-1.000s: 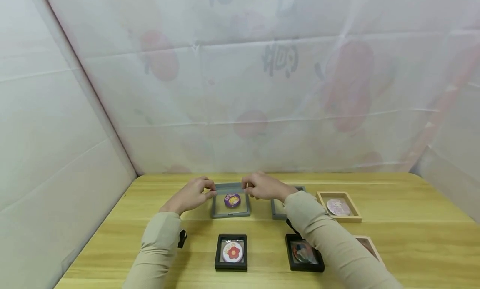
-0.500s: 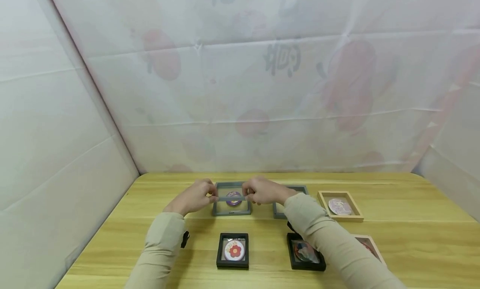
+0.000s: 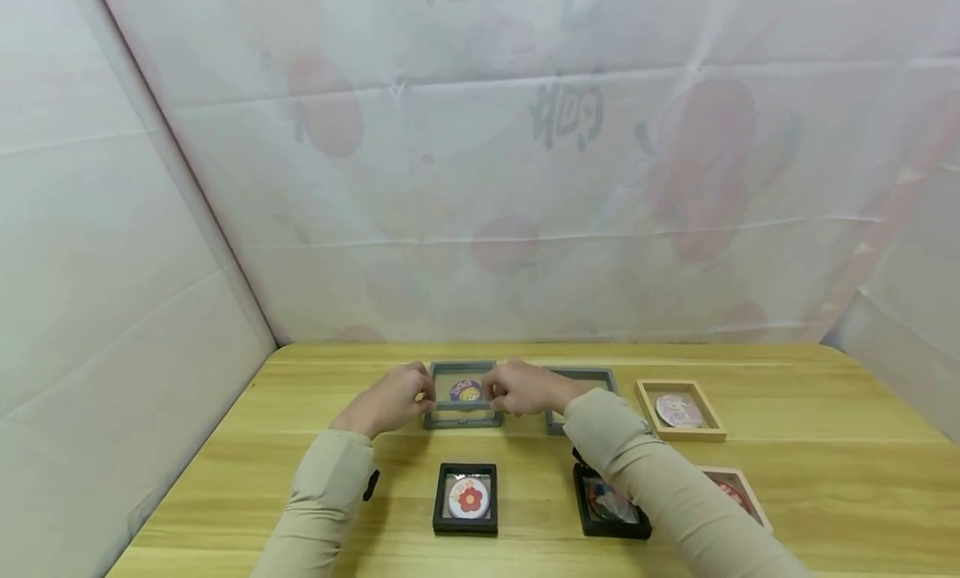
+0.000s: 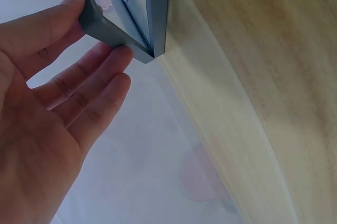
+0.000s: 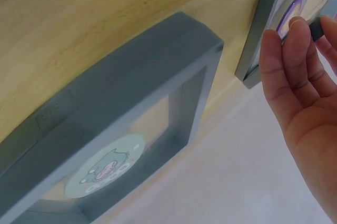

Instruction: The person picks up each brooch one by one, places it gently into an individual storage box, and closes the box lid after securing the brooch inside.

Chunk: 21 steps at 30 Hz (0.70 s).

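Observation:
At the back of the table lies a grey hinged display frame (image 3: 462,424) with a round purple badge (image 3: 467,390) inside. Its clear-windowed lid (image 3: 462,406) is tilted above the base, hinged at the far side. My left hand (image 3: 397,399) pinches the lid's left end between thumb and fingertips; in the left wrist view, the two frame halves (image 4: 158,19) meet in a narrow wedge. My right hand (image 3: 525,386) pinches the lid's right end, its fingertips (image 5: 297,29) in front of the badge in the right wrist view.
Right of it lies a second grey frame (image 5: 121,92) with a pale green badge (image 5: 108,166), partly behind my right wrist. Nearer me are a black frame with a flower badge (image 3: 469,499) and another black frame (image 3: 615,530). Two light wooden frames (image 3: 712,435) lie right.
The lid's free edge has swung from the back of the grey frame toward me and down over the base. Both hands have moved slightly nearer with it, keeping their pinch.

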Motion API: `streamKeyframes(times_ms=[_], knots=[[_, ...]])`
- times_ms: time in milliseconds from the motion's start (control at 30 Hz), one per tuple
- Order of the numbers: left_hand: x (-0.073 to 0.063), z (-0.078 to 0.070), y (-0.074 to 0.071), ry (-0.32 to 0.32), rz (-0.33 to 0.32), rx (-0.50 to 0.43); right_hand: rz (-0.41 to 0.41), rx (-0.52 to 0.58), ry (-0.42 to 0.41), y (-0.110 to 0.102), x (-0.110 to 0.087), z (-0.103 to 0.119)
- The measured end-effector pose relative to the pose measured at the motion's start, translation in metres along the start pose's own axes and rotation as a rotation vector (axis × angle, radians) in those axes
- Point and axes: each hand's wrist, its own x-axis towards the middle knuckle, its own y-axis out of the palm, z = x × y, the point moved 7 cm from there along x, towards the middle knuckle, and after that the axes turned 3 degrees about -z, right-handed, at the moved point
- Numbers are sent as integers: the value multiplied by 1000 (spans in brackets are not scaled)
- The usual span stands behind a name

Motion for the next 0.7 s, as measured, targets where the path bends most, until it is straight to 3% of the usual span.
streamKeyframes(times_ms=[467, 700], knots=[[0, -6, 7, -36, 22, 98, -14, -73, -26, 9, 2, 0], [0, -10, 10, -12, 25, 141, 4, -108, -19, 14, 1, 1]])
